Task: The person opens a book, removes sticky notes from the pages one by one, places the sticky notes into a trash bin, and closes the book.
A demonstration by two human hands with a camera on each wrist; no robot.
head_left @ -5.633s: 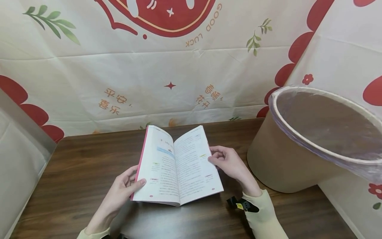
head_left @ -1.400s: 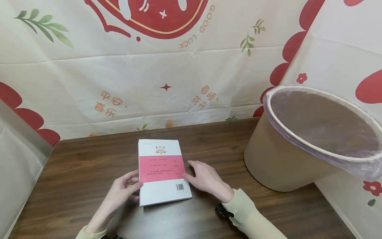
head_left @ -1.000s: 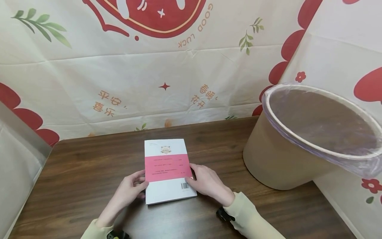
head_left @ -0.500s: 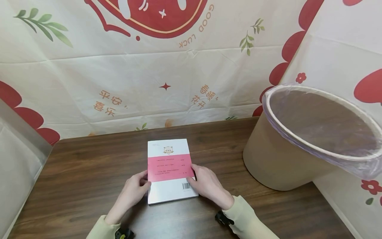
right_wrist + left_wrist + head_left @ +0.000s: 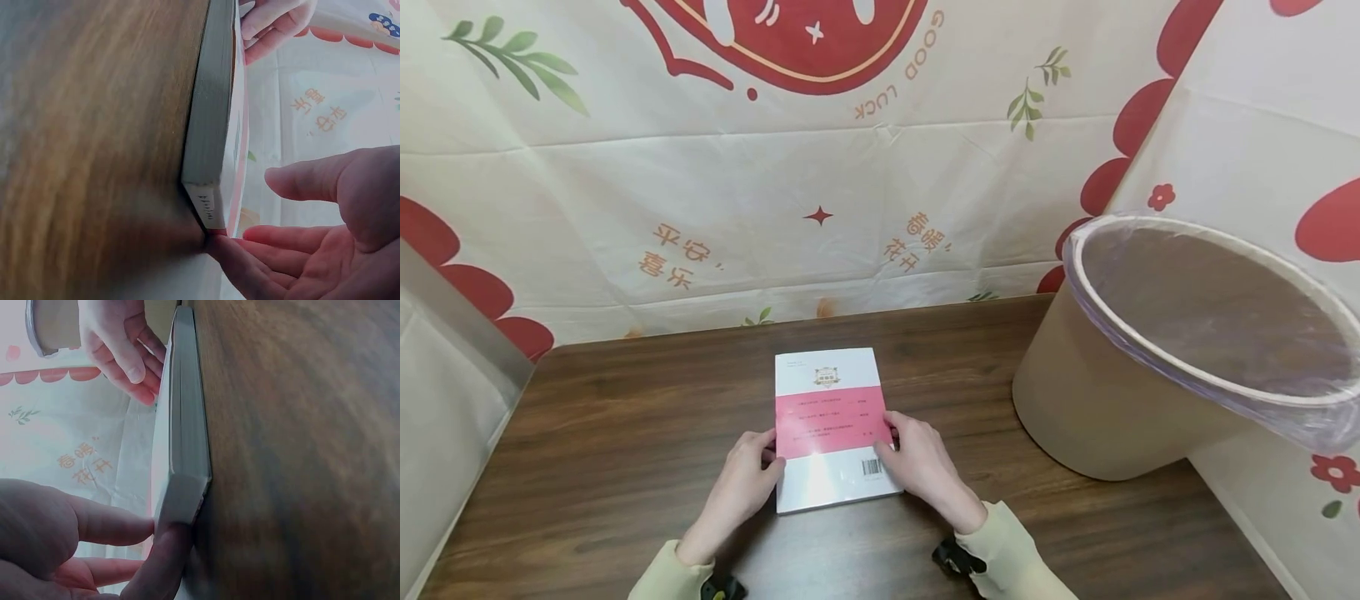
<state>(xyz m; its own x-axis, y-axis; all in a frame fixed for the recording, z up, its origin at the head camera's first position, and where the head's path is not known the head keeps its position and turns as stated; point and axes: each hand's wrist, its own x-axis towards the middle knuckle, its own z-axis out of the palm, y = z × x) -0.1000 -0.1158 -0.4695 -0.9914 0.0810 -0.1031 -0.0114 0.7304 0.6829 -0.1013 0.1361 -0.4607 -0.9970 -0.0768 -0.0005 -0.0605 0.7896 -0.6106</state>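
Note:
A closed paperback book [image 5: 829, 429] lies on the wooden table, its back cover up, white with a pink band and a barcode. At its left edge is my left hand [image 5: 747, 475], thumb at the cover's rim and a finger against the page side, pinching the book [image 5: 190, 419] in the left wrist view. By the right edge sits my right hand [image 5: 921, 458]. Seen from the right wrist, a fingertip touches the lower corner of the spine, while the thumb [image 5: 300, 178] stands apart from the cover with fingers relaxed.
To the right stands a large beige bin [image 5: 1097, 392] lined with clear plastic film. A white cloth [image 5: 775, 200] with red prints hangs behind the brown table [image 5: 625, 433]. Black straps [image 5: 958, 557] circle both wrists.
Several seconds ago both hands held the book open; it is now closed, back cover up, on the table. Lately it has slid slightly right, and my left hand has moved right with it.

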